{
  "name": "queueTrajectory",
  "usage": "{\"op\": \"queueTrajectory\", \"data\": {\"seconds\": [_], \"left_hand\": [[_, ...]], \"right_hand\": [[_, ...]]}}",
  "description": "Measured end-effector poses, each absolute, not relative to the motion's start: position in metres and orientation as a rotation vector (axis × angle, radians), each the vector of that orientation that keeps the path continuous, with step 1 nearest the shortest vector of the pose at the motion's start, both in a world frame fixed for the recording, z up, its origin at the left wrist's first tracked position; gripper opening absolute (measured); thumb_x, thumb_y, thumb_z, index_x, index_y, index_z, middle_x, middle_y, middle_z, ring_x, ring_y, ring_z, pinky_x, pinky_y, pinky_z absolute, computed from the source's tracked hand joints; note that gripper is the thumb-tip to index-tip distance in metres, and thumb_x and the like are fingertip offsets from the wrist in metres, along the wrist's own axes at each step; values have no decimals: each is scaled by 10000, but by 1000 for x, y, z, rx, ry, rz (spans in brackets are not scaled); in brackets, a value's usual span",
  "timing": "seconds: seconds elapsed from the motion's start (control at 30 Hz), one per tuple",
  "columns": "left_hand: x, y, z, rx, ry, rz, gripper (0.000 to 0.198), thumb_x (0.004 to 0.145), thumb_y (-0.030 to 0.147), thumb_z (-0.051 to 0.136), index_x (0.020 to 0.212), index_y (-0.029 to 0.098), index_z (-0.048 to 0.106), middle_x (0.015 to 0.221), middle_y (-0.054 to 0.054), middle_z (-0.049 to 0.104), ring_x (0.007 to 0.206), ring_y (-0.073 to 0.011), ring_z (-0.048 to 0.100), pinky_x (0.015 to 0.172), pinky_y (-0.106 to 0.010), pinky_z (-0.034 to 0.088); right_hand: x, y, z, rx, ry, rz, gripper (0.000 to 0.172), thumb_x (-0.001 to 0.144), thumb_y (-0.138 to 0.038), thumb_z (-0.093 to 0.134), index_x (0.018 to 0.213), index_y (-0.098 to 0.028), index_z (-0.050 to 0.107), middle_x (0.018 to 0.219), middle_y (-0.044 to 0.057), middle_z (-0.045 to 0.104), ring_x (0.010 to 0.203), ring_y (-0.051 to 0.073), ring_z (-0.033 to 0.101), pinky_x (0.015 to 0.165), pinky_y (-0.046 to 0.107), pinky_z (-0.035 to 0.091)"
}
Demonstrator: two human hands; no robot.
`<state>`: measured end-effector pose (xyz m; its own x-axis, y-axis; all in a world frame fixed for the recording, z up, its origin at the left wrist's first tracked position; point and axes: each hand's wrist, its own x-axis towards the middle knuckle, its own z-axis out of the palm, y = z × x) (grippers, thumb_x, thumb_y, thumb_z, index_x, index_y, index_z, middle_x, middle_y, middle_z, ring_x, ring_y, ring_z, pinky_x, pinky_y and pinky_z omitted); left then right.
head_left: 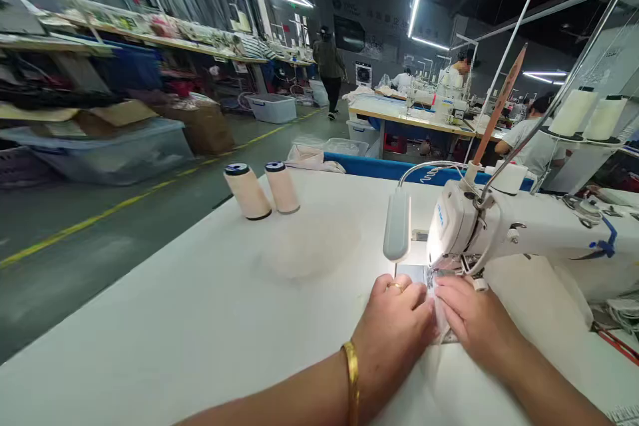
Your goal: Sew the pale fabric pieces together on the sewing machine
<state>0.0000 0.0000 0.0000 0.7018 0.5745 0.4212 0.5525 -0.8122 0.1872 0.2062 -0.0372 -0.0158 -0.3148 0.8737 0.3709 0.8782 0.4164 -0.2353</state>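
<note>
Both my hands rest on the white table (200,319) in front of a white sewing machine (524,226). My left hand (394,329), with a gold ring and bangle, has its fingers curled and pressed down on a small piece of pale fabric (439,313) lying under the machine's needle area. My right hand (472,316) lies flat on the same fabric from the right, fingers together and pointing toward the presser foot. Most of the fabric is hidden between the hands.
Two cream thread cones (247,191) stand at the table's far left. A small lamp (398,225) hangs beside the machine head. Thread spools (574,112) sit on a stand at right. Other people work at tables behind; one person (329,70) walks the aisle.
</note>
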Motion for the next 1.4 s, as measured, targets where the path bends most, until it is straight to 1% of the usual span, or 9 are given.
{"op": "queueTrajectory", "data": {"seconds": [0.23,0.33,0.43,0.53,0.63,0.8,0.93,1.2,1.4], "left_hand": [[-2,4,0,2821,902,704,52,900,236,735,884,216,689,974,-22,720,925,-263,591,828,-431,381],[-3,8,-2,2792,838,706,52,924,207,691,873,212,684,970,-19,717,928,-262,582,826,-428,380],[-6,14,-4,2744,763,708,161,963,139,564,893,217,686,963,-22,709,896,-247,571,808,-417,377],[-9,20,-1,2671,711,685,283,866,43,530,998,229,697,987,-27,687,893,-233,563,802,-397,385],[-10,27,2,2645,722,665,341,762,29,552,1005,222,694,991,-33,654,910,-233,552,803,-381,397],[-3,35,1,2631,762,705,84,764,107,621,801,183,627,888,-31,595,876,-224,532,792,-362,414],[2,39,-5,2629,722,812,93,867,143,624,794,186,660,873,-32,634,849,-213,535,775,-357,399],[-13,31,-7,2754,524,916,195,952,143,632,812,228,738,837,-3,738,846,-209,592,812,-390,356],[-19,25,-6,2802,520,891,205,929,104,631,815,236,740,841,-3,758,840,-199,613,818,-396,341]], "right_hand": [[204,-43,-5,-1414,-2273,-76,280,1015,-94,428,1055,-223,674,1218,71,747,1025,276,661,856,427,530],[200,-55,10,-1365,-2373,66,116,1048,-292,566,979,-226,632,1010,63,737,972,276,637,832,414,506],[198,-64,17,-1354,-2418,187,316,940,-503,749,1028,-233,608,1084,54,702,1011,277,618,887,415,497],[202,-62,12,-1363,-2385,198,166,1071,-351,547,966,-229,588,1041,53,689,959,251,616,854,393,484],[208,-54,6,-1367,-2213,279,275,1109,-246,366,975,-235,607,963,47,696,892,232,622,783,354,477],[209,-47,6,-1480,-1840,481,351,1115,-415,368,963,-245,635,845,18,681,773,205,626,704,303,479],[206,-47,9,-1528,-1800,518,463,1110,-517,333,865,-236,607,768,13,656,682,195,597,631,294,450],[201,-65,15,-1297,-2302,343,569,1059,-710,319,1097,-224,611,1092,85,719,965,270,639,908,418,471],[201,-67,18,-1368,-2366,336,416,1071,-602,467,1061,-215,617,1074,71,716,972,273,639,925,431,460]]}}
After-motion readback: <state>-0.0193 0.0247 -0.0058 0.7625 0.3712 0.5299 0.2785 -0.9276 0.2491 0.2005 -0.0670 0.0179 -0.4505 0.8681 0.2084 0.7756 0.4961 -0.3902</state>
